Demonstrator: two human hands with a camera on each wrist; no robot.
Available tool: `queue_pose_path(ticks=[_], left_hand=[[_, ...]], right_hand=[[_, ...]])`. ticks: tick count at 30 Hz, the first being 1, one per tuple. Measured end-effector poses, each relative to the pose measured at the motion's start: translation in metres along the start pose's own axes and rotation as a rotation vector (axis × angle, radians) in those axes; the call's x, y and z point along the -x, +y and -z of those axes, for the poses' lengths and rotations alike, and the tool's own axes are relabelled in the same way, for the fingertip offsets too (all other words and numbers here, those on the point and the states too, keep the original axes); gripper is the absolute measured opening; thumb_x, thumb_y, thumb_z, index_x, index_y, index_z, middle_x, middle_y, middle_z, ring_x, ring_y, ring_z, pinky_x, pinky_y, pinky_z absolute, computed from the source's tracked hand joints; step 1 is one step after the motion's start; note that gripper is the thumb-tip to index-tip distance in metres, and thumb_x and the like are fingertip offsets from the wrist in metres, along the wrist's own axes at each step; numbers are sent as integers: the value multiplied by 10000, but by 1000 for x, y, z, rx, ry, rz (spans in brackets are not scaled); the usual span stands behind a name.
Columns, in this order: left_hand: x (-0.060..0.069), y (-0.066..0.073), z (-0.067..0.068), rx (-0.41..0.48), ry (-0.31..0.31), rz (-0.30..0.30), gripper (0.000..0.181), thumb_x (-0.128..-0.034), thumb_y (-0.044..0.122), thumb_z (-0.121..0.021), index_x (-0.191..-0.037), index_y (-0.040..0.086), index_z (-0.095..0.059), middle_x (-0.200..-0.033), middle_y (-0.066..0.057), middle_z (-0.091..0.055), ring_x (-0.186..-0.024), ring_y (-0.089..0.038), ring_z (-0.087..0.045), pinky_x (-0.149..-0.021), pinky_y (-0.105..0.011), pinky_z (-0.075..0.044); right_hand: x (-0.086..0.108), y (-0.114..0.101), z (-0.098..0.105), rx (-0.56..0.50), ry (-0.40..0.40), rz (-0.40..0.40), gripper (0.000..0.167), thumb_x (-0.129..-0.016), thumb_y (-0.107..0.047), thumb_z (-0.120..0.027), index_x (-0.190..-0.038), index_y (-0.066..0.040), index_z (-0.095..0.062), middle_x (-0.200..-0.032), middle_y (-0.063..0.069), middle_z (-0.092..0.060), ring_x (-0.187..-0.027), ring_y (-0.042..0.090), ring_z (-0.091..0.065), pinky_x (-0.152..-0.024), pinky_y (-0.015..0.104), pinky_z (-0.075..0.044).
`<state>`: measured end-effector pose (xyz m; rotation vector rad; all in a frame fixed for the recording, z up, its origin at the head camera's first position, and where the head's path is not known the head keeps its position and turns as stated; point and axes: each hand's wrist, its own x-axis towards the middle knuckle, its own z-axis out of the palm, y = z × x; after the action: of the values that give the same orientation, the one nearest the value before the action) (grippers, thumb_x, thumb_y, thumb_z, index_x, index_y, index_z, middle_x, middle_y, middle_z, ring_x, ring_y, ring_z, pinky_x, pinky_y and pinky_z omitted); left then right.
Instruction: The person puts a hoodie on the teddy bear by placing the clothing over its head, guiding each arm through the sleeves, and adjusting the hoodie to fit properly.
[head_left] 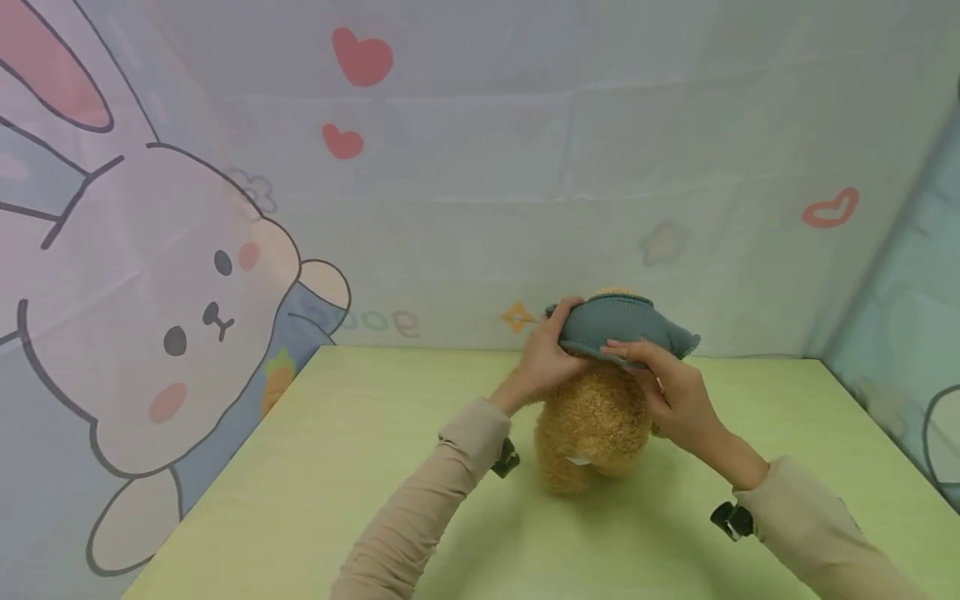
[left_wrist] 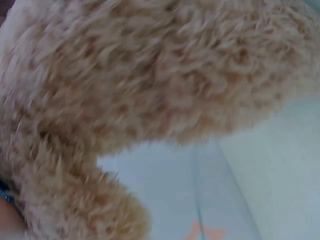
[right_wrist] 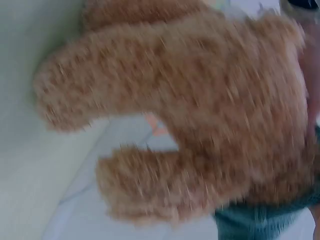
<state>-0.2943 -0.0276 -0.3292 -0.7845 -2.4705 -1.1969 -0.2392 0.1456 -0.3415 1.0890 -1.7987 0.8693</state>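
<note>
A golden-brown curly plush toy [head_left: 592, 417] stands on the table with its back toward me. Bunched around its upper part is a blue-green ribbed knit garment [head_left: 615, 325], which hides most of its head. My left hand [head_left: 543, 354] grips the garment's left side, fingers above and thumb at the lower edge. At the garment's lower hem on the right, my right hand [head_left: 675, 392] pinches the cloth. The plush [left_wrist: 160, 75] fills much of the left wrist view. In the right wrist view, the plush's limbs [right_wrist: 140, 185] show beside part of the garment [right_wrist: 260, 222].
The yellow-green table [head_left: 390, 433] surrounds the toy. A printed cloth backdrop [head_left: 480, 183] with a rabbit and hearts hangs behind the table. Another cloth side [head_left: 915, 292] stands at the right. A small white tag [head_left: 578, 461] shows low on the plush's back.
</note>
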Motion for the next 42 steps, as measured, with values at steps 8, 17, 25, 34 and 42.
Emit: queue_pose_path(ticks=[8, 17, 25, 34, 42], left_hand=[[-5, -7, 14, 82, -122, -141, 778, -698, 260, -757, -1330, 219, -307, -1270, -59, -470, -1114, -189, -503, -911, -300, -435], [-1, 7, 16, -395, -58, -311, 590, -746, 400, -691, -1231, 203, -418, -1340, -33, -355, -1211, -268, -338, -984, -411, -333], [3, 12, 10, -420, 7, -403, 332, -719, 15, -600, -1019, 87, -476, -1191, -85, -445, -955, -215, -465, -724, -281, -403], [9, 4, 1, -527, 212, -369, 207, -649, -66, -563, -775, 91, -516, -992, -69, -461, -780, -181, -469, -593, -238, -361], [12, -4, -4, -639, 344, -390, 198, -575, -17, -600, -721, 100, -534, -918, -40, -458, -739, -176, -480, -589, -237, -428]], right_hand=[[-13, 26, 31, 149, -178, -273, 708, -724, -210, -727, -1298, -4, -366, -1370, 249, -310, -1210, 423, -296, -933, 549, -272], [1, 36, 38, 59, -338, -474, 794, -653, -110, -777, -1290, -51, -308, -1285, 235, -352, -1128, 424, -396, -814, 554, -374], [6, 38, 25, 164, -155, -250, 457, -585, 200, -697, -945, 14, -484, -1155, 236, -418, -1014, 323, -446, -700, 374, -402], [2, 37, 10, 359, -48, -110, 270, -615, 141, -560, -803, -31, -471, -972, 215, -501, -729, 265, -444, -600, 353, -320], [-1, 37, 4, 456, -42, -170, 501, -601, 4, -676, -1072, 7, -507, -882, 172, -514, -733, 296, -513, -573, 414, -447]])
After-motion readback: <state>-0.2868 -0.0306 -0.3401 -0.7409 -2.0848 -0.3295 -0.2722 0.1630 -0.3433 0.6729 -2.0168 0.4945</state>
